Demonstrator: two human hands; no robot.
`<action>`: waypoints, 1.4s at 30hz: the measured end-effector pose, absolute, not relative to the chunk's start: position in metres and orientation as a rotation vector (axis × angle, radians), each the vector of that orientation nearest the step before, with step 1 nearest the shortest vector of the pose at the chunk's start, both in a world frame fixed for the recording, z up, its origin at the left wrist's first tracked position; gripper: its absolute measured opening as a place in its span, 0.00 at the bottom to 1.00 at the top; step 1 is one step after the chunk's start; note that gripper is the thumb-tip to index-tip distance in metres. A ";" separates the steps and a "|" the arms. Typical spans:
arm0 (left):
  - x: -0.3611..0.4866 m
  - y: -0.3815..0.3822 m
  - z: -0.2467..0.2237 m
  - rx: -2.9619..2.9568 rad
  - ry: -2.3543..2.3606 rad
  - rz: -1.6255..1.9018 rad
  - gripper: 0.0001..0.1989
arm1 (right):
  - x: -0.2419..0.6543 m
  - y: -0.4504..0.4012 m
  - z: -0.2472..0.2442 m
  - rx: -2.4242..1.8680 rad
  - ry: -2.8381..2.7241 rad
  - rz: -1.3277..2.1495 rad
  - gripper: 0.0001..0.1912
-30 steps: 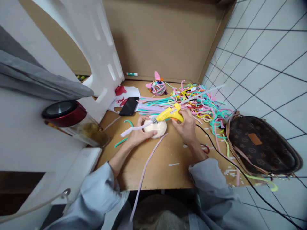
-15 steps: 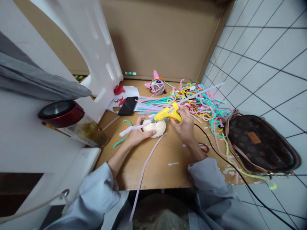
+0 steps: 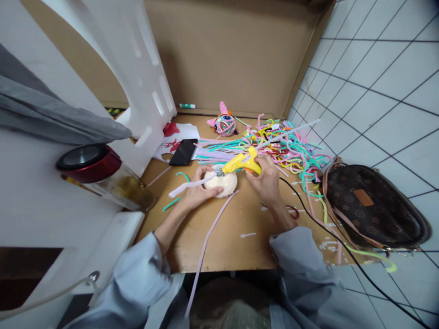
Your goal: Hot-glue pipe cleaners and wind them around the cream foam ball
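A round cream-white ball (image 3: 227,183) is held from its left side by my left hand (image 3: 199,189), fingers behind and thumb in front. My right hand (image 3: 264,178) grips a yellow glue gun (image 3: 242,161) by its handle, its nozzle at the upper left of the ball. A pale lilac fuzzy stem (image 3: 187,186) runs from the ball's upper left over my left hand. Where the nozzle meets stem and ball is too small to tell. Another lilac stem (image 3: 208,237) lies from beside the ball down over the table's front edge.
Behind are a heap of coloured fuzzy stems (image 3: 288,146), a decorated pink-eared ball (image 3: 224,124) and a black phone (image 3: 184,151). A brown handbag (image 3: 372,203) sits at the right, with a black cord (image 3: 329,235) near it. A red-lidded jar (image 3: 106,176) stands left.
My right hand and the glue gun have shifted very slightly to the right. The lilac stem's free end over my left hand has moved slightly left and down.
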State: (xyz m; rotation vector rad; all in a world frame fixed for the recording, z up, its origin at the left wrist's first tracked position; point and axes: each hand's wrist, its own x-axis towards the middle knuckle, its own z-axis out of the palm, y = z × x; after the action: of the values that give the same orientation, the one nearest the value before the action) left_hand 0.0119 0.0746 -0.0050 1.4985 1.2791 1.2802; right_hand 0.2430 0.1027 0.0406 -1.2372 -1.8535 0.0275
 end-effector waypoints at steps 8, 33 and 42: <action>0.012 0.075 -0.007 1.521 1.213 1.279 0.31 | 0.237 0.111 0.030 -1.395 -1.777 0.153 0.12; 0.003 0.077 0.008 1.398 1.057 1.228 0.33 | 0.332 0.081 -0.013 -1.887 -1.954 -0.192 0.12; -0.001 0.074 0.011 1.554 1.055 1.188 0.29 | 0.244 0.037 0.100 -1.026 -2.303 -0.077 0.19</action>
State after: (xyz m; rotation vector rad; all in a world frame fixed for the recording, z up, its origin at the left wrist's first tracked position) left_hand -0.0008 0.0742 0.0115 1.5540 1.0552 1.1877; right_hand 0.2436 0.0372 0.1003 -1.0260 -2.3032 -0.0768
